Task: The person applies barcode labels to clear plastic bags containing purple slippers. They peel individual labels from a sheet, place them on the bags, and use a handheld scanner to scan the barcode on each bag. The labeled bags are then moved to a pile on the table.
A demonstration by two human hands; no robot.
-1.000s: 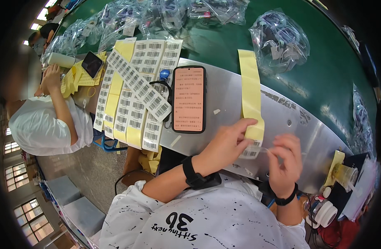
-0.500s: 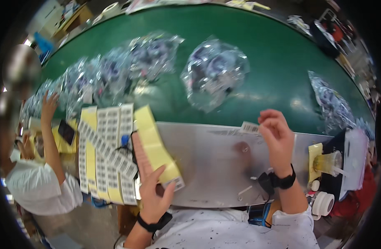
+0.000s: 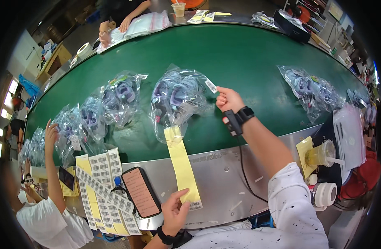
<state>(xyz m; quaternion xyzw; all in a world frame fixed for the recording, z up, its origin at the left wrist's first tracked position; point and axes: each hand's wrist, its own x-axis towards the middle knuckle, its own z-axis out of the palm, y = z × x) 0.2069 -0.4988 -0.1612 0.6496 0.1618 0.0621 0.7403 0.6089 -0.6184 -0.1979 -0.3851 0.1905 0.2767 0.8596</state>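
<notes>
My right hand (image 3: 231, 99) pinches a small white barcode label (image 3: 211, 86) at the right edge of a clear plastic bag (image 3: 180, 93). Blue and purple footwear shows through the bag, which lies on the green table surface. With thumb and fingers, my left hand (image 3: 175, 212) grips the lower end of a yellow label backing strip (image 3: 181, 168). A few barcode labels remain at that end, and the strip's far end reaches the bag's lower edge. Both wrists wear dark bands.
More bagged footwear (image 3: 91, 114) lines the left side, and another bag (image 3: 306, 89) lies at right. Barcode sheets (image 3: 103, 182) and a phone (image 3: 141, 192) rest on the metal ledge (image 3: 223, 182). A drink cup (image 3: 321, 153) stands right. A co-worker's arm (image 3: 53, 166) reaches in at left.
My right hand has carried the label leftward to the bag. My left hand has moved the yellow strip right, off the phone. The view has tilted up, showing another person across the table.
</notes>
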